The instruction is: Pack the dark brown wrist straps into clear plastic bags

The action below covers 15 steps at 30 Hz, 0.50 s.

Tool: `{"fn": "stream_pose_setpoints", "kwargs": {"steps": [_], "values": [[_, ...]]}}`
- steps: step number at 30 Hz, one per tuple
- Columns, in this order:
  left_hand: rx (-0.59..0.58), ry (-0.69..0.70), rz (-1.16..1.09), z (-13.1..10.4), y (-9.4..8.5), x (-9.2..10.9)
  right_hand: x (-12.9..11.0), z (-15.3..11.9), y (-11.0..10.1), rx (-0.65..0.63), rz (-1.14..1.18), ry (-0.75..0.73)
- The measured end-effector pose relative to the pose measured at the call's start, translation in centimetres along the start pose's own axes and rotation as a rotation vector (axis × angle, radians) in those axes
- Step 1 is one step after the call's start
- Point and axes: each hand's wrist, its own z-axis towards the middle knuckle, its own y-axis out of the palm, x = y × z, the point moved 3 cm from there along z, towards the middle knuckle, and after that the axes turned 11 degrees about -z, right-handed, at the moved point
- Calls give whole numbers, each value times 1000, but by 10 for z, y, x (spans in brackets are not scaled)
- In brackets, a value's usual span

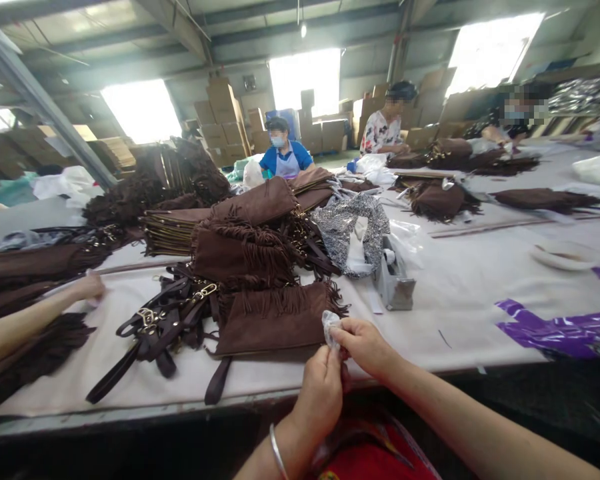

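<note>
Facing a white table (470,287), with heaped brown bags (245,257) as a barrier and, before it, ahead-left of the grip, a flat fringed bag (275,323), long axis roughly left to right; dark straps (173,333) past its left end, a grey box (399,293) off its right; pinching between right hand (367,343) and left hand (323,380), both by the bag's right end, a small crumpled pale wrap (330,327), roughly upright

A long pale counter (480,287) spread before me, cardboard boxes (223,110) stacked along the far wall (363,70), bright windows (305,73) facing me, roof beams (175,23) above, one hanging bulb (304,29), a grey post (45,100) to my left
</note>
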Motion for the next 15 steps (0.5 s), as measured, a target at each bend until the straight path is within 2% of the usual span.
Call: {"fn": "stream_pose_setpoints", "kwargs": {"steps": [2, 3, 4, 7, 9, 11, 13, 15], "values": [[-119, 42, 1, 0, 1, 6, 0, 13, -15, 46, -27, 0], [-129, 40, 11, 0, -2, 6, 2, 18, -22, 57, -14, 21], [-93, 12, 14, 1, -6, 3, 4, 22, -27, 48, 20, 59], [133, -170, -74, 7, -22, -19, 9, 27, -34, -49, 186, 182], [200, -224, -147, 14, -26, -30, 9, 26, -32, -102, 245, 207], [185, -141, -88, 25, -23, -31, 7, 24, -29, -122, 277, 206], [144, -12, 56, 35, -16, -23, 4, 21, -27, -143, 302, 201], [91, 44, 141, 44, -8, -14, 4, 21, -28, -178, 293, 191]]}}
